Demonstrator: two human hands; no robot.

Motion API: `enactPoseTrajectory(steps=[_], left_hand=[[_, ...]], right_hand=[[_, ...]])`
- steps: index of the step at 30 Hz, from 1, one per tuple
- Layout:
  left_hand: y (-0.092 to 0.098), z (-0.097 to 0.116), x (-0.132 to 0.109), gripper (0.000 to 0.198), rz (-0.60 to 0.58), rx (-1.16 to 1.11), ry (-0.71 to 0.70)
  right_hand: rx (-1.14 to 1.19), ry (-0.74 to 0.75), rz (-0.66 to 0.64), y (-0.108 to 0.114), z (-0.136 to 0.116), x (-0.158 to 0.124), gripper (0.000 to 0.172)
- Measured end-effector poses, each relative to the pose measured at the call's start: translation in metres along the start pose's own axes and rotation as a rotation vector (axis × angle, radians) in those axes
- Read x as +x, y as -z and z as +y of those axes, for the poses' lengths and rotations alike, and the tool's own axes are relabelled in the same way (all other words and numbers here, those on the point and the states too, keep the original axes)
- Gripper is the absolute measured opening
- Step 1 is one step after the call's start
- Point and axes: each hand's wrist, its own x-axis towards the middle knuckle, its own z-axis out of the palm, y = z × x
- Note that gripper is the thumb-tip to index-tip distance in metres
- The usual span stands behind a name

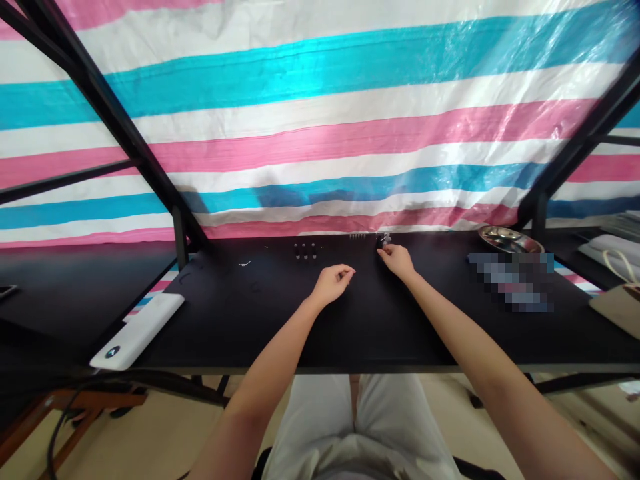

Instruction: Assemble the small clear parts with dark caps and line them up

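Observation:
My left hand (pixel 333 283) hovers over the black table (pixel 250 333), thumb and fingertips pressed together in a pinch. Whether anything tiny sits between them is too small to see. Farther right and forward, my right hand (pixel 399 260) is closed with its fingertips at a small dark item (pixel 379 241) near the back edge. Beside those fingertips lies a little cluster of shiny, clear-looking pieces (pixel 387 238). To the left of it is a row of small silvery pieces (pixel 357 236). Several small black cylinders with pale ends (pixel 305 251) stand in a group beyond my left hand.
A white power bank (pixel 140 331) lies at the left edge. At the back right is a round metal dish (pixel 511 240), with a blurred-out item (pixel 513 283) before it. A thin pale scrap (pixel 245 264) lies left. Black frame bars and a striped sheet (pixel 320 133) rise behind.

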Motion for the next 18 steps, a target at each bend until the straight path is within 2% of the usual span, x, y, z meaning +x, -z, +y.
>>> enactPoseTrajectory(steps=[6, 18], left_hand=[[0.0002, -0.0044, 0.0000, 0.023, -0.009, 0.116, -0.051], [0.0009, -0.0023, -0.0010, 0.024, -0.041, 0.208, -0.054]], right_hand=[[-0.085, -0.025, -0.008, -0.0058, -0.0014, 0.0040, 0.025], [-0.155, -0.064, -0.059, -0.0058, -0.0021, 0.0028, 0.026]])
